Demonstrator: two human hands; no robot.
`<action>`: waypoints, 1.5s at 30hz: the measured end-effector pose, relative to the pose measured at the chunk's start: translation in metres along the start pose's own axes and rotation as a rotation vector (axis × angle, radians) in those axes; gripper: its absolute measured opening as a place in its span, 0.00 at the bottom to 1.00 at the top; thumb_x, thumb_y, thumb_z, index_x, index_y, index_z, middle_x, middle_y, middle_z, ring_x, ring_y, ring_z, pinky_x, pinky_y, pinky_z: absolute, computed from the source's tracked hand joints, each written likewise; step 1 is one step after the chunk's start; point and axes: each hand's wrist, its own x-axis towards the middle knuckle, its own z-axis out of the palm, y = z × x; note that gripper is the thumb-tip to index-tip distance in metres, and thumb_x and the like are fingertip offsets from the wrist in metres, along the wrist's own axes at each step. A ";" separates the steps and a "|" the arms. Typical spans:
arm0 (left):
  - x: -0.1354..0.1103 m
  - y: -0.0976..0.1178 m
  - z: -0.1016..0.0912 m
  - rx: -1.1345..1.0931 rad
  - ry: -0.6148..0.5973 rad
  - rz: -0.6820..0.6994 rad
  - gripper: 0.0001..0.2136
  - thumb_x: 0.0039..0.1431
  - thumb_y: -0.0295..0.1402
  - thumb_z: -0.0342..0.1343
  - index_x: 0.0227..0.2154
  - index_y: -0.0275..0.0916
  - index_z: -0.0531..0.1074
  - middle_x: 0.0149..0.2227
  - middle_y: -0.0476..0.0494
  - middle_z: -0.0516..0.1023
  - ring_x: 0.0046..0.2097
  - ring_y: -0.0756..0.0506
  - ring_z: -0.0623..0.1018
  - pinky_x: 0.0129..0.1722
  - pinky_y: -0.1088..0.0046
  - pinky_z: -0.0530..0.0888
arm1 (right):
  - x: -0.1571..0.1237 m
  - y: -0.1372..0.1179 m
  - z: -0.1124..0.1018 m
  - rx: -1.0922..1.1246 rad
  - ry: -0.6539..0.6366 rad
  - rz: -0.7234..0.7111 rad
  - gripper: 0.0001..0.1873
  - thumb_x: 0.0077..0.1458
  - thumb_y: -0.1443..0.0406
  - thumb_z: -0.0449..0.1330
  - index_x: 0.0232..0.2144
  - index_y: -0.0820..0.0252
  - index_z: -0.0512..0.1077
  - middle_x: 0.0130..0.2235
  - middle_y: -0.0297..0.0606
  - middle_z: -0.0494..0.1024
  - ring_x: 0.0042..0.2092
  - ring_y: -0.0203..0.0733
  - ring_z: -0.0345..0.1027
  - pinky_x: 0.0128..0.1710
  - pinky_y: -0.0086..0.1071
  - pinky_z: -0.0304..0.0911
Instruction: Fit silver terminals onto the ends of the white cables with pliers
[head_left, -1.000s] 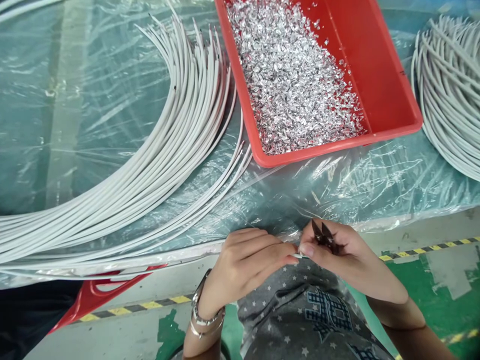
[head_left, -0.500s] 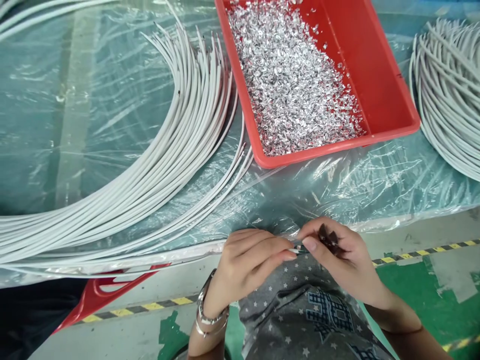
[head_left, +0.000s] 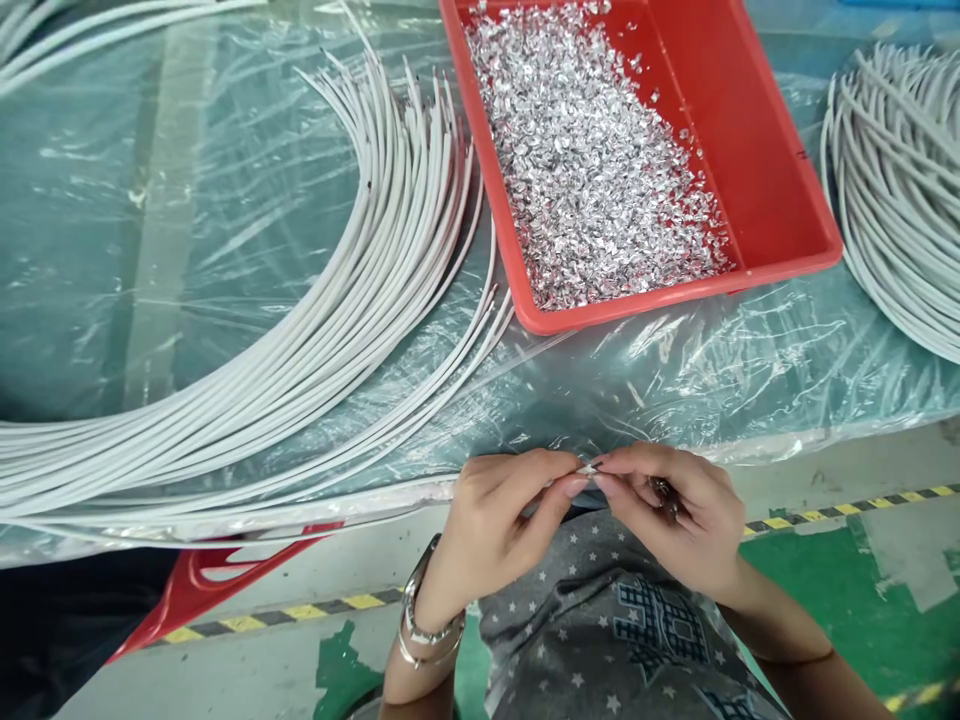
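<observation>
Low in the middle, at the table's front edge, my left hand (head_left: 510,515) is closed, pinching a white cable (head_left: 583,469) close to its end. Thumb and forefinger of my right hand (head_left: 671,510) press together on the tip of that cable, just right of the left fingertips. A small shiny dark brown thing (head_left: 663,494) sits in the curl of the right palm; its kind cannot be made out. Many white cables (head_left: 360,270) lie in a curved bundle to the left, with several loose ones (head_left: 420,405) nearer me.
A red plastic tray (head_left: 675,290) holding a heap of silvery foil scraps (head_left: 600,170) stands beyond my hands. At the right lies another coil of white cable (head_left: 892,200). Clear plastic sheeting (head_left: 780,370) covers the table. A red chair-like frame (head_left: 195,590) is at lower left.
Both hands have come together and risen slightly, the right fingertips now on the cable's tip. The right fingers have curled further over the dark brown thing. The view has shifted a little.
</observation>
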 end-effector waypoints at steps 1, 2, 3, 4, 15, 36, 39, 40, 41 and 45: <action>0.000 0.000 0.000 -0.002 -0.003 -0.001 0.08 0.70 0.32 0.51 0.35 0.39 0.72 0.22 0.52 0.75 0.17 0.52 0.65 0.20 0.77 0.65 | 0.001 0.000 0.000 -0.008 0.002 -0.009 0.13 0.58 0.77 0.58 0.40 0.56 0.70 0.26 0.26 0.72 0.21 0.27 0.58 0.22 0.21 0.58; 0.000 0.000 0.000 -0.006 -0.006 -0.002 0.08 0.70 0.31 0.51 0.35 0.39 0.72 0.22 0.52 0.75 0.17 0.52 0.65 0.20 0.77 0.64 | 0.001 0.000 0.000 -0.015 -0.001 -0.016 0.13 0.57 0.78 0.58 0.40 0.56 0.70 0.26 0.26 0.73 0.21 0.27 0.58 0.22 0.20 0.58; 0.000 0.000 0.000 -0.013 -0.010 -0.005 0.07 0.70 0.31 0.50 0.36 0.39 0.72 0.22 0.51 0.75 0.18 0.52 0.67 0.20 0.76 0.65 | 0.001 0.000 0.000 -0.023 -0.006 -0.022 0.13 0.57 0.78 0.57 0.40 0.57 0.69 0.27 0.26 0.73 0.21 0.27 0.58 0.22 0.20 0.58; 0.000 0.000 0.000 -0.023 -0.014 -0.008 0.07 0.70 0.31 0.50 0.36 0.39 0.72 0.22 0.51 0.75 0.19 0.52 0.68 0.21 0.76 0.65 | 0.001 0.000 0.000 -0.030 -0.012 -0.028 0.14 0.57 0.78 0.57 0.40 0.57 0.69 0.27 0.26 0.73 0.21 0.27 0.58 0.22 0.20 0.58; -0.001 0.000 0.001 -0.109 -0.035 -0.037 0.05 0.66 0.23 0.53 0.38 0.36 0.72 0.27 0.49 0.75 0.24 0.53 0.65 0.24 0.77 0.62 | -0.003 -0.002 -0.002 -0.103 -0.002 -0.050 0.15 0.55 0.80 0.57 0.39 0.58 0.67 0.26 0.25 0.72 0.21 0.26 0.52 0.20 0.20 0.56; 0.001 0.003 0.006 -0.044 0.006 -0.063 0.04 0.66 0.24 0.55 0.38 0.36 0.74 0.30 0.48 0.78 0.26 0.52 0.72 0.26 0.77 0.67 | -0.007 -0.004 -0.005 -0.189 -0.002 0.049 0.09 0.58 0.75 0.59 0.36 0.55 0.68 0.23 0.24 0.61 0.20 0.27 0.51 0.19 0.21 0.54; 0.001 0.002 0.007 -0.038 0.017 -0.061 0.04 0.66 0.25 0.56 0.38 0.37 0.75 0.30 0.47 0.79 0.27 0.51 0.74 0.27 0.77 0.68 | -0.007 -0.005 -0.006 -0.196 0.000 0.065 0.09 0.57 0.74 0.59 0.36 0.55 0.69 0.22 0.24 0.61 0.20 0.28 0.51 0.19 0.22 0.53; 0.001 0.002 0.007 -0.038 0.024 -0.060 0.04 0.66 0.25 0.56 0.38 0.37 0.75 0.31 0.47 0.79 0.28 0.51 0.74 0.27 0.77 0.69 | -0.008 -0.006 -0.006 -0.197 0.003 0.071 0.09 0.57 0.74 0.60 0.36 0.55 0.70 0.22 0.24 0.62 0.19 0.28 0.51 0.18 0.22 0.53; 0.001 0.002 0.008 -0.036 0.032 -0.058 0.04 0.66 0.25 0.56 0.38 0.37 0.75 0.31 0.47 0.80 0.28 0.51 0.75 0.28 0.77 0.69 | -0.008 -0.006 -0.006 -0.199 0.007 0.078 0.09 0.57 0.74 0.60 0.35 0.55 0.70 0.21 0.24 0.62 0.19 0.28 0.51 0.18 0.22 0.53; -0.001 0.001 0.010 -0.019 0.058 -0.050 0.04 0.65 0.23 0.57 0.38 0.37 0.75 0.32 0.47 0.81 0.31 0.50 0.77 0.30 0.76 0.71 | -0.008 -0.008 -0.005 -0.197 0.032 0.099 0.09 0.57 0.75 0.61 0.35 0.55 0.71 0.21 0.24 0.63 0.19 0.28 0.50 0.18 0.23 0.52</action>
